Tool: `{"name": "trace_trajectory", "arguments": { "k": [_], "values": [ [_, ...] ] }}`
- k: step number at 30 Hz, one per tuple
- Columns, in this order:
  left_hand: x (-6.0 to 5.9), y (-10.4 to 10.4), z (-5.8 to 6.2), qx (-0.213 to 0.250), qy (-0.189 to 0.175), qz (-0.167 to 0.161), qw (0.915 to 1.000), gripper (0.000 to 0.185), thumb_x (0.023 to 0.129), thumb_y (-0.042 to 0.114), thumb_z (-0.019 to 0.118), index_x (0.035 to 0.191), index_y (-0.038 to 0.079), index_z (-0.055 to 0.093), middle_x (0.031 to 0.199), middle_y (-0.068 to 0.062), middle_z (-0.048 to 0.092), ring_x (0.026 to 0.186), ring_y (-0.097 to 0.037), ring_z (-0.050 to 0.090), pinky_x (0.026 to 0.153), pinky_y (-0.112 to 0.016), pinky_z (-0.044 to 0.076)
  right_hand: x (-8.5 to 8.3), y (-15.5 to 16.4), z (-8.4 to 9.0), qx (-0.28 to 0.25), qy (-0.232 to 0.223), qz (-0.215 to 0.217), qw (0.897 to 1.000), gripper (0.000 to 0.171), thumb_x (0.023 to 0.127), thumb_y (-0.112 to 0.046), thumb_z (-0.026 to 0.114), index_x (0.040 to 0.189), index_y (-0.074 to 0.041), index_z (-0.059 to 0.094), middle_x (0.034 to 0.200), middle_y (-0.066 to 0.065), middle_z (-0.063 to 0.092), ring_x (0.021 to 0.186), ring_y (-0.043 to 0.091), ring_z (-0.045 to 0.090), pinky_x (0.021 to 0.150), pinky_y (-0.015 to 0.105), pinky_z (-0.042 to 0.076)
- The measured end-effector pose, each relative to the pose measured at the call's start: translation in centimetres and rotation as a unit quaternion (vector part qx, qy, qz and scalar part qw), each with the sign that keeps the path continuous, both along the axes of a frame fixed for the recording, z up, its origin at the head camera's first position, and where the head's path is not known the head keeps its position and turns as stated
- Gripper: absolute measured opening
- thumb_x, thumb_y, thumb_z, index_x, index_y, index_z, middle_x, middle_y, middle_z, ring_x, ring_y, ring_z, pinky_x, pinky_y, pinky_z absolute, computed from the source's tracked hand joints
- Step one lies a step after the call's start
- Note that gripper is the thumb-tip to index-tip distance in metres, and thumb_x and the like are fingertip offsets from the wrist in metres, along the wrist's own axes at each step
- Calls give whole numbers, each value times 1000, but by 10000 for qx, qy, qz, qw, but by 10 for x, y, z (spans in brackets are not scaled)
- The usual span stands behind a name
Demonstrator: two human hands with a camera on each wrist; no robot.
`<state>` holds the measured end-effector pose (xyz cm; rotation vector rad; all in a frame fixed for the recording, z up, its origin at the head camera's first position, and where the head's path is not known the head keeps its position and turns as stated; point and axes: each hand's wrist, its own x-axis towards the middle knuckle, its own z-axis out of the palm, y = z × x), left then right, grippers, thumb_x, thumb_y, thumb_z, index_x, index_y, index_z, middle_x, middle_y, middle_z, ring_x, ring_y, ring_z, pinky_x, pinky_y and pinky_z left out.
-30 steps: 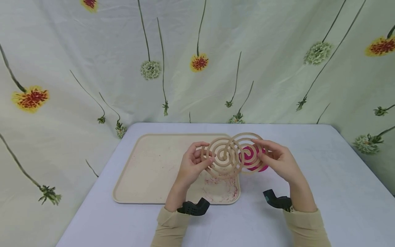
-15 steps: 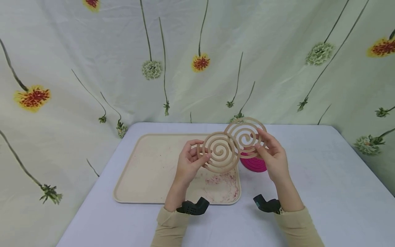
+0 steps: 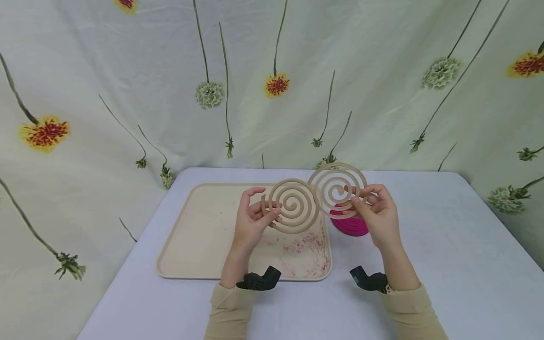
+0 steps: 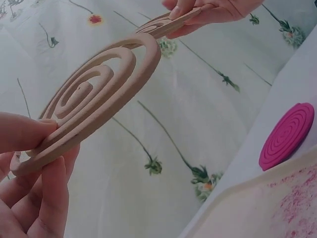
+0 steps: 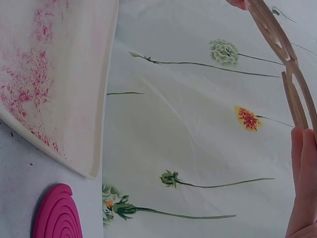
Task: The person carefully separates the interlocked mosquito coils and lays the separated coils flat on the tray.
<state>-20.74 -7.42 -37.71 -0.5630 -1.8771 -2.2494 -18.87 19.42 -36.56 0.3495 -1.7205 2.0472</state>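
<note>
A tan mosquito coil point(image 3: 290, 204) is pinched at its left edge by my left hand point(image 3: 248, 224), thumb on the near face and fingers behind. My right hand point(image 3: 379, 219) pinches the right side of a second tan mosquito coil point(image 3: 338, 191), held slightly higher and farther back. Both spirals are raised above the table, and their neighbouring edges overlap narrowly in the head view. In the left wrist view the nearer coil point(image 4: 79, 94) appears tilted. A magenta mosquito coil point(image 3: 350, 226) lies on the table below the right-hand coil, which partly covers it.
A cream tray point(image 3: 204, 231) lies on the white-covered table point(image 3: 433, 245), its right part speckled with pink crumbs point(image 3: 308, 250). The magenta coil sits just beyond the tray's right edge. Behind the table hangs a flower-patterned cloth point(image 3: 378, 80).
The right hand has risen and moved slightly left with its coil, uncovering more of the magenta one. The left hand has shifted left with its coil, so the two tan coils overlap far less.
</note>
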Motion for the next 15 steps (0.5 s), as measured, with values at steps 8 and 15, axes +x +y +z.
{"name": "trace_trajectory", "arguments": {
  "k": [8,15],
  "values": [
    [-6,-10,-6,-44,204,125,9997,41,83,-11,64,117,-4,44,89,-16,63,67,-18,64,55,-22,54,-2,-2,-2,312,-230,-126,9992,17,87,6,61,102,4,67,93,-3,70,77,9,66,66,23,56],
    [-10,-19,-11,-269,294,197,9990,19,83,-7,65,101,-12,60,91,-7,63,66,-15,60,57,-22,54,-3,5,-2,575,-158,1391,9885,36,101,-8,38,132,7,47,121,-3,61,96,14,64,71,27,56]
  ]
}}
